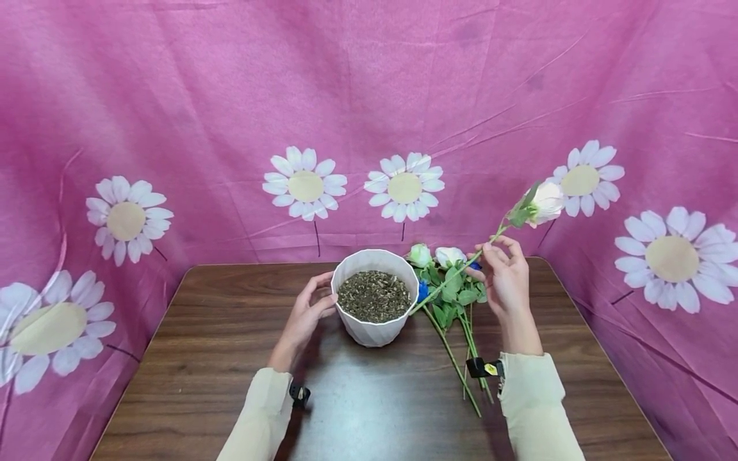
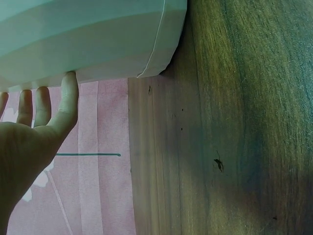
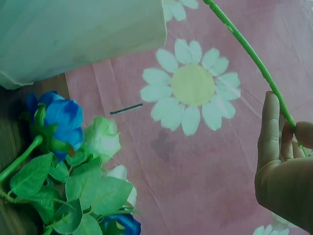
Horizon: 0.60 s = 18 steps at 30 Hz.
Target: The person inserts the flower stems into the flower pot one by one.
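The white plant pot [image 1: 373,333] stands on the table, filled with dark, crumbly soil [image 1: 375,296]. My left hand [image 1: 308,314] touches the pot's left side, its fairly straight fingers [image 2: 68,95] against the wall in the left wrist view. To the right of the pot, my right hand [image 1: 507,285] pinches the green stem of a white rose [image 1: 544,203] between thumb and fingers. The bloom points up and right. Its stem [image 3: 249,49] slants down left, the lower end close beside the pot in the head view.
Several more roses lie on the wooden table [image 1: 230,358] right of the pot, with white blooms [image 1: 450,257], a blue bloom [image 3: 61,120], leaves [image 1: 455,288] and stems [image 1: 455,368] reaching toward the front. A pink curtain [image 1: 357,83] with printed daisies surrounds the back and sides.
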Available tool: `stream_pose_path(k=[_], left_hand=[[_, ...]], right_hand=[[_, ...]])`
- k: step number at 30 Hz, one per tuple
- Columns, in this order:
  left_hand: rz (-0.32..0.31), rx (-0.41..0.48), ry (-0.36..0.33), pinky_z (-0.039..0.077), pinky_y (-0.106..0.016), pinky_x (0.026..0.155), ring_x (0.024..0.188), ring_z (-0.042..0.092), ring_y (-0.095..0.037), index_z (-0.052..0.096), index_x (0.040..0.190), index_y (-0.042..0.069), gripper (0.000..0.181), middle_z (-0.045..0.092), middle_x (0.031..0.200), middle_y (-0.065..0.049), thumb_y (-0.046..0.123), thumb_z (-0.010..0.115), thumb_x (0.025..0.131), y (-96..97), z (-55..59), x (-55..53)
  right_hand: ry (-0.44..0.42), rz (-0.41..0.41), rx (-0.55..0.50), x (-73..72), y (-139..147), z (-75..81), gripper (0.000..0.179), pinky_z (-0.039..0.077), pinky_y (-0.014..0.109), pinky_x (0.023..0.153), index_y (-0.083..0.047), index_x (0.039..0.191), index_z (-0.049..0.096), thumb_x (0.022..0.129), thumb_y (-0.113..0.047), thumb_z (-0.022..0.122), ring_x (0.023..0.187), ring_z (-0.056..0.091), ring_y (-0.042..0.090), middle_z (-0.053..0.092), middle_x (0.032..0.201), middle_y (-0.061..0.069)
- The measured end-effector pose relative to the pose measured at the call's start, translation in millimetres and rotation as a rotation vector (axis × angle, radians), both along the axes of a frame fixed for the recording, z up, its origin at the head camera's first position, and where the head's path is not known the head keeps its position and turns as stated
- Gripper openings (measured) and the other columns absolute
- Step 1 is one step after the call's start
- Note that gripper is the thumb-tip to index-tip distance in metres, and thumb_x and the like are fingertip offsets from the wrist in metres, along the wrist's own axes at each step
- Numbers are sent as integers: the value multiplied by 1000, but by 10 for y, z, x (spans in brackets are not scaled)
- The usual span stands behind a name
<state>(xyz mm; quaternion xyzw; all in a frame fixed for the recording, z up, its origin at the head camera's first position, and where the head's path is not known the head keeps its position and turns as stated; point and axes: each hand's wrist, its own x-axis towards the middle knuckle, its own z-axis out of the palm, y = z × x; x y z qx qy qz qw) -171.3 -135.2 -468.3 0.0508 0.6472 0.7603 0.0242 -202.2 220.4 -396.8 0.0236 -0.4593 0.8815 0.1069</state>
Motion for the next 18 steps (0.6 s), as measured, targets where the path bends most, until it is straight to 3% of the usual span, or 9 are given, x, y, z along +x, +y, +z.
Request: stream_pose_path(k=[11, 18], left_hand=[[-5, -5, -1, 53, -41, 89, 122, 50, -37, 47, 145, 0, 51, 48, 138, -25, 0, 59, 96, 8, 9, -10], [-8, -2, -9, 53, -39, 89, 121, 50, -35, 45, 146, -1, 51, 47, 137, -25, -1, 58, 96, -6, 3, -8]], right_hand=[[-6, -19, 36, -60, -152, 113, 14, 62, 34, 66, -3, 115, 43, 103, 0, 51, 79, 70, 20, 67, 90, 9], [2, -44, 158, -119, -295, 123, 13, 61, 38, 68, -7, 112, 46, 103, -2, 53, 81, 69, 20, 66, 92, 8]])
